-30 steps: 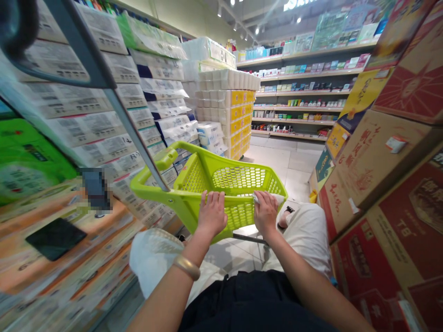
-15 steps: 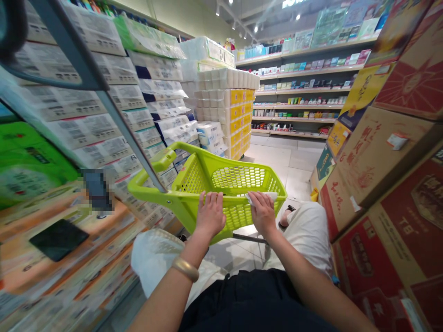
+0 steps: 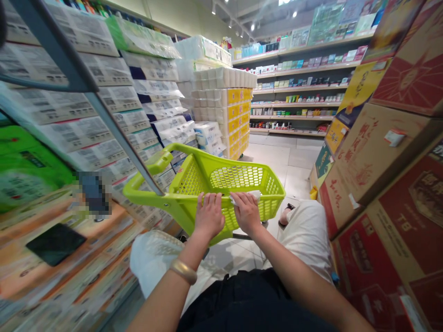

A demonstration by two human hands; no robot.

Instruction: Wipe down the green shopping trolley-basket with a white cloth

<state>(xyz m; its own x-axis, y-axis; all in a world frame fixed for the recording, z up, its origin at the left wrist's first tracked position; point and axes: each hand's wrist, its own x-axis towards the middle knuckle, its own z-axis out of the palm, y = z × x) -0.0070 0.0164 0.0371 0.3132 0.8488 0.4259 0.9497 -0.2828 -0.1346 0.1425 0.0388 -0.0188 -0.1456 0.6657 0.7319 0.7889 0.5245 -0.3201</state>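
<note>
A lime-green plastic shopping basket (image 3: 194, 205) with perforated walls and a metal pull handle (image 3: 121, 138) stands in front of my knees. Over its near rim curl the fingers of my left hand (image 3: 209, 216), gripping the edge. To the right on that same rim, my right hand (image 3: 247, 212) presses a white cloth or tissue (image 3: 255, 195) against the plastic. The white piece pokes out past my fingertips, and part of it is hidden under them. Inside the basket, the visible part of the floor shows no goods.
Stacked packs of paper (image 3: 104, 99) line the left. A dark flat device (image 3: 55, 243) and a blurred-out object (image 3: 92, 191) lie on orange packs. Cardboard cartons (image 3: 384, 143) rise close on the right. Shelves of small goods (image 3: 297, 90) stand beyond the tiled floor (image 3: 273, 150).
My right hand has slid left along the near rim with the white piece, closer to my left hand. My left hand stays on the rim. The view has shifted slightly.
</note>
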